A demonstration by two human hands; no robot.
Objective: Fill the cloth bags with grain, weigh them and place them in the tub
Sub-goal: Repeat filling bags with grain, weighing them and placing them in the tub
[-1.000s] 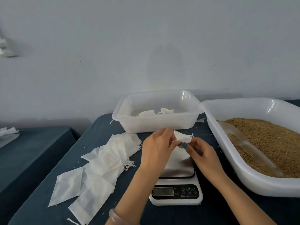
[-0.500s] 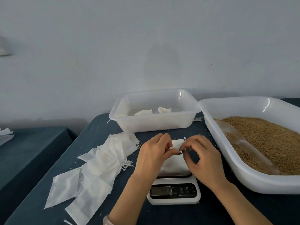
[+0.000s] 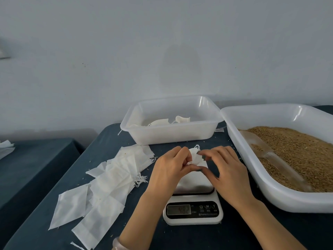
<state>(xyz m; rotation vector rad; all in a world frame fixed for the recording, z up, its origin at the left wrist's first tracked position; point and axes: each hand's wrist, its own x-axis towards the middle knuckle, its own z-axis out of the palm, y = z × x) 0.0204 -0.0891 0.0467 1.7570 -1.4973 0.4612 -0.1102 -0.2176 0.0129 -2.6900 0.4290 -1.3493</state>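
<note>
A filled white cloth bag lies on the white digital scale, whose display reads about 48. My left hand pinches the bag's gathered top and its drawstring. My right hand holds the same top from the right, fingers curled over it. A small clear tub behind the scale holds a few filled bags. The big white tub on the right is full of brown grain with a clear scoop lying in it.
A loose spread of empty white cloth bags covers the dark blue table left of the scale. A second dark table stands lower at the far left. A plain grey wall closes off the back.
Both hands lowered the bag's top toward the scale and drew closer together over it. The right hand turned palm down over the bag's neck.
</note>
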